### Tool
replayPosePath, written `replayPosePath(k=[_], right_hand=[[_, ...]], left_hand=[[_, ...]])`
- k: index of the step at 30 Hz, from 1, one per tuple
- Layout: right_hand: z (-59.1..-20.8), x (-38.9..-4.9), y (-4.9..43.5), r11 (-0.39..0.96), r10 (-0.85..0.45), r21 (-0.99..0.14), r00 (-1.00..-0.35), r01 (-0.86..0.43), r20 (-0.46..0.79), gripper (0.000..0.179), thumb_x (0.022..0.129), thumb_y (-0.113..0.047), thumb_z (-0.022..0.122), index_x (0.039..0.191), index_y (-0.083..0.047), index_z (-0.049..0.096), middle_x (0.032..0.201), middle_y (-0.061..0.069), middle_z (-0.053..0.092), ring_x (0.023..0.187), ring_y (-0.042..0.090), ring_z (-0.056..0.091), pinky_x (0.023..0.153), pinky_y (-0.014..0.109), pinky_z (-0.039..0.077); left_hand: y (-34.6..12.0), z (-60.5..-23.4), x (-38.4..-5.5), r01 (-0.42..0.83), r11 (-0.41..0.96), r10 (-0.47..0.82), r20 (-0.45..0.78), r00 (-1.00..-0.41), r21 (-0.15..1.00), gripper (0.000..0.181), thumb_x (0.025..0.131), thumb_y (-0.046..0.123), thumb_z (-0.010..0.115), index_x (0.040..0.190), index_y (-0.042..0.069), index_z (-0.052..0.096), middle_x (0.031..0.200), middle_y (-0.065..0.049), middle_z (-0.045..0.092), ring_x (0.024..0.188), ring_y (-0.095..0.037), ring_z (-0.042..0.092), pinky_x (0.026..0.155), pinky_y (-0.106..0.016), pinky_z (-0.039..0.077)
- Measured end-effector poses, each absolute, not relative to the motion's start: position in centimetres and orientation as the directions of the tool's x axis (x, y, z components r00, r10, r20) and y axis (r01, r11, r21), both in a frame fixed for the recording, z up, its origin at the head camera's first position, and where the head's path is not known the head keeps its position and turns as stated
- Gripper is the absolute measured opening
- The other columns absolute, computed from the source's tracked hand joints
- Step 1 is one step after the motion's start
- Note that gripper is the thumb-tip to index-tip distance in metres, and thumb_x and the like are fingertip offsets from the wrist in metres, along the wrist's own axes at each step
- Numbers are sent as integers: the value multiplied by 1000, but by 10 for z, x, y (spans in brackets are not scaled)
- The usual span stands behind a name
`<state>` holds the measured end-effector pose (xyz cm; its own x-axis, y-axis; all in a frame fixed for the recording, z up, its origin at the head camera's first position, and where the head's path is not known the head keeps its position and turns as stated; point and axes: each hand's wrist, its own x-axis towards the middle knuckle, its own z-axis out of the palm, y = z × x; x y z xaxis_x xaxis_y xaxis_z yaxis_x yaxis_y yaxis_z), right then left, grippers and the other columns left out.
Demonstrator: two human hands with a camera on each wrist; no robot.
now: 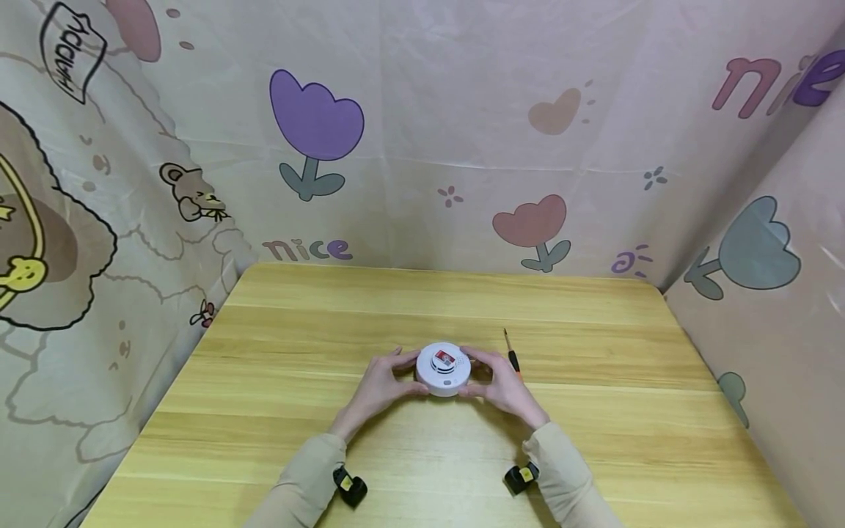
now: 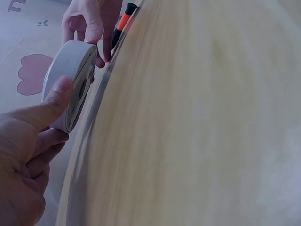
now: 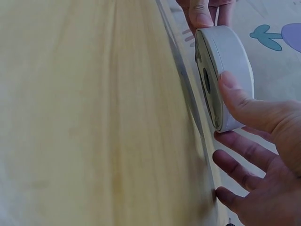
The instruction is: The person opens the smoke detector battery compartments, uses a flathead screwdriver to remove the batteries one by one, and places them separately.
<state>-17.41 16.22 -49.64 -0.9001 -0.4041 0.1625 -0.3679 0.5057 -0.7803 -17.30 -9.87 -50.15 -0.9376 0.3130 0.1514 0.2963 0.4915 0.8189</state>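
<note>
"While you look from the head camera, what do the left hand (image 1: 383, 381) and the right hand (image 1: 503, 383) hold?"

"They are apart from each other, and both grip one white round device (image 1: 444, 375), each from its own side. In the right wrist view, the thumb presses on its rim, and the lower fingers of the right hand are spread below it."

"Where exactly is this device?"

"It is between the hands, held above the wooden table (image 1: 317, 315). Both wrist views show its underside at a steep angle, so the details there are hard to make out."

"Can you read the sticker (image 1: 445, 358) on top?"

"It is red and white. Perhaps it carries print, but it is too small for me."

"And farther out?"

"Just beside the right hand lies a screwdriver (image 1: 512, 356); in the head view, this hand covers the end of its handle. The beige sleeves (image 1: 300, 477) are cut off by the lower edge. Behind the table, the printed cloth (image 1: 422, 103) says "nice" at lower left. At upper right, a fold swallows part of a larger word, of which I read n, i and e."
</note>
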Motion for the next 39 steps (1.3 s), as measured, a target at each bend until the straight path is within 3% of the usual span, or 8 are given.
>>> replayPosePath(k=[10, 13, 17, 23, 28, 32, 35, 39], right_hand=[[-497, -173, 166, 478, -409, -807, -901, -348, 146, 67, 81, -16, 83, 140, 1, 56, 134, 19, 66, 119, 33, 65, 110, 55, 47], [-497, -172, 166, 455, -411, -819, -898, -349, 155, 62, 86, -15, 78, 140, 3, 54, 138, 22, 62, 125, 37, 61, 113, 58, 43], [-499, -172, 166, 418, -419, -831, -890, -366, 181, 57, 92, -13, 72, 141, 7, 52, 138, 25, 61, 127, 40, 60, 111, 57, 45], [-502, -170, 164, 416, -405, -836, -896, -357, 182, 53, 97, -13, 66, 141, 11, 50, 126, 25, 68, 116, 37, 67, 101, 46, 56], [-502, -169, 159, 439, -398, -830, -902, -345, 164, 51, 102, -18, 58, 143, 11, 46, 125, 26, 69, 112, 35, 68, 94, 31, 58], [-499, -167, 158, 460, -375, -824, -914, -331, 158, 50, 104, -22, 54, 145, 7, 47, 130, 23, 67, 117, 32, 67, 100, 35, 56], [-498, -166, 158, 464, -363, -816, -914, -345, 180, 42, 105, -21, 53, 139, 3, 56, 120, 18, 72, 109, 28, 70, 97, 37, 57], [-499, -168, 158, 448, -375, -817, -906, -364, 198, 31, 107, -18, 49, 127, 1, 64, 100, 15, 75, 91, 26, 71, 84, 29, 59]], left_hand=[[-101, -502, -172, 280, 415, 298, 162, -941, 865, 68, 70, 30, 88, 130, 8, 66, 127, -12, 70, 138, -41, 50, 124, -57, 25], [-100, -502, -171, 306, 386, 287, 202, -937, 870, 62, 75, 27, 86, 130, 6, 67, 124, -13, 72, 127, -34, 63, 120, -52, 37], [-98, -501, -170, 341, 344, 269, 256, -929, 875, 55, 81, 24, 82, 129, 3, 66, 121, -16, 72, 112, -29, 72, 101, -40, 56], [-95, -498, -168, 329, 309, 222, 268, -937, 892, 49, 84, 19, 80, 127, -2, 67, 119, -21, 71, 109, -32, 72, 88, -31, 62], [-94, -499, -169, 332, 349, 183, 284, -941, 876, 43, 86, 20, 77, 124, 1, 69, 118, -18, 72, 107, -31, 73, 88, -35, 62], [-94, -500, -169, 365, 381, 177, 321, -931, 849, 40, 90, 22, 74, 124, 2, 69, 120, -16, 71, 108, -30, 72, 91, -38, 61], [-95, -500, -170, 386, 384, 188, 339, -922, 839, 36, 94, 22, 69, 124, 2, 69, 108, -18, 77, 84, -25, 76, 73, -27, 62], [-95, -500, -170, 387, 360, 200, 335, -921, 849, 32, 98, 18, 64, 126, 3, 68, 101, -19, 78, 51, -14, 57, 49, -16, 42]])
